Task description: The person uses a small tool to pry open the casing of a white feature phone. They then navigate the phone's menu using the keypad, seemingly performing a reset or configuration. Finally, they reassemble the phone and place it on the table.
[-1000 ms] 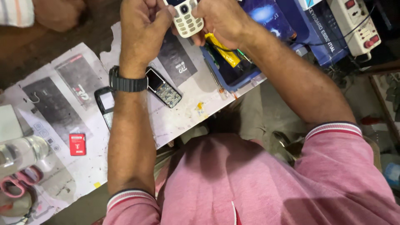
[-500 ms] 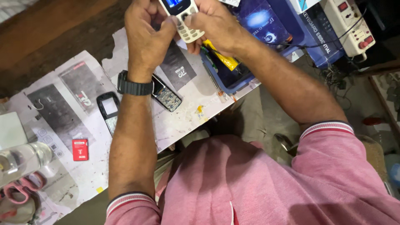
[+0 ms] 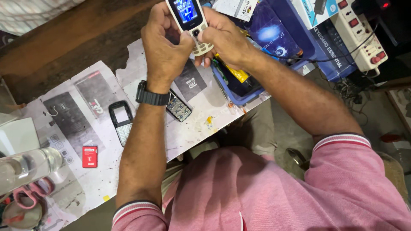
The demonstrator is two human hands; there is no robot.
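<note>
Paper-covered bench (image 3: 102, 179), dark wood at far left. Both my left hand (image 3: 165, 51) and right hand (image 3: 224, 38) clamp the white keypad phone (image 3: 190, 21) above it, far centre; power strip (image 3: 361, 34) far right.

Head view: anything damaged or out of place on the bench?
Yes. A bare phone front cover and an opened phone body lie loose on the torn paper sheet. The phone held in both hands looks intact, screen lit.
</note>
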